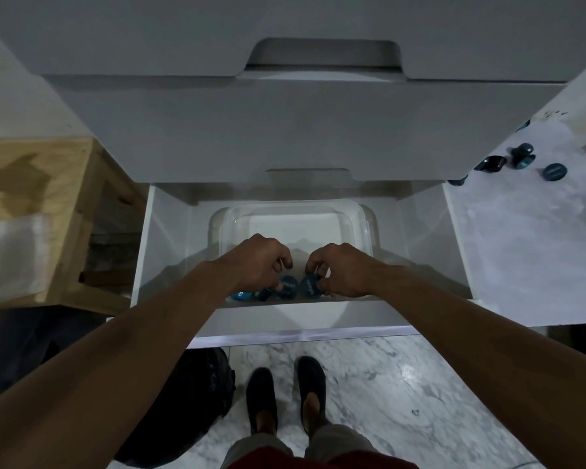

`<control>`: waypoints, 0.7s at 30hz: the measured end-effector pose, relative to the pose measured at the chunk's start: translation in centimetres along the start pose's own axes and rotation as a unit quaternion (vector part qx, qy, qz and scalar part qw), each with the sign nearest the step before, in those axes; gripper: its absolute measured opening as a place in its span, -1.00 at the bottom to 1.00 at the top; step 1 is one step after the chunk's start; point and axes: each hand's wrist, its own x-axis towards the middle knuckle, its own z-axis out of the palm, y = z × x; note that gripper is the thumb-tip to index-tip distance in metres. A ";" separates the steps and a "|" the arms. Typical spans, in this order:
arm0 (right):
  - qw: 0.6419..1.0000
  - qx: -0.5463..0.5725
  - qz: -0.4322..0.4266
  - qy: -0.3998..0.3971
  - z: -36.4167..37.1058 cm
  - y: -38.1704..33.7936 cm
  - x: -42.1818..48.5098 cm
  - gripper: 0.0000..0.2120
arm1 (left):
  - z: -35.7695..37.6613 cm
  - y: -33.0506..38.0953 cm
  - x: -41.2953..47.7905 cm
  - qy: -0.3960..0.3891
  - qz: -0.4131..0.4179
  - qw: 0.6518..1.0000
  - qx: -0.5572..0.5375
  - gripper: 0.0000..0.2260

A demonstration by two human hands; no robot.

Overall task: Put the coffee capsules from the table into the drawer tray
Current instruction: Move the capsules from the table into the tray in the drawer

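This looks like a home kitchen or pantry corner. A white drawer cabinet (pixel 285 130) with cut-out grips fills 12 o'clock, its lowest drawer (pixel 170 238) pulled open. Teal coffee capsules (pixel 554 171) lie on a marble-patterned table (pixel 521 248) at 2 o'clock. A bare wooden stand (pixel 31 170) sits at 9 o'clock, and grey-veined marble floor tiles (pixel 403 401) spread at 6 o'clock.

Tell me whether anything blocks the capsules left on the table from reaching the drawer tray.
Nothing visible blocks the table capsules: the tray is open-topped, and only the drawer's right wall stands between.
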 end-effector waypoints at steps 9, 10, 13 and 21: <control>1.000 -0.020 -0.004 -0.001 0.1 -0.1 0.2 -0.71 | -1.0 -0.4 -0.5 -0.024 -0.040 0.990 0.129 -0.54; 1.000 -0.024 -0.004 0.000 0.2 -0.1 0.2 -0.71 | -1.0 -0.3 -0.5 -0.028 -0.043 0.990 0.129 -0.54; 0.999 -0.035 -0.004 0.003 0.3 -0.1 0.3 -0.71 | -0.9 -0.4 -0.4 -0.032 -0.047 0.995 0.086 -0.59; 0.999 -0.036 -0.001 0.014 0.5 -0.1 0.5 -0.74 | -0.7 -1.4 -0.5 -0.023 -0.030 0.999 0.005 -0.68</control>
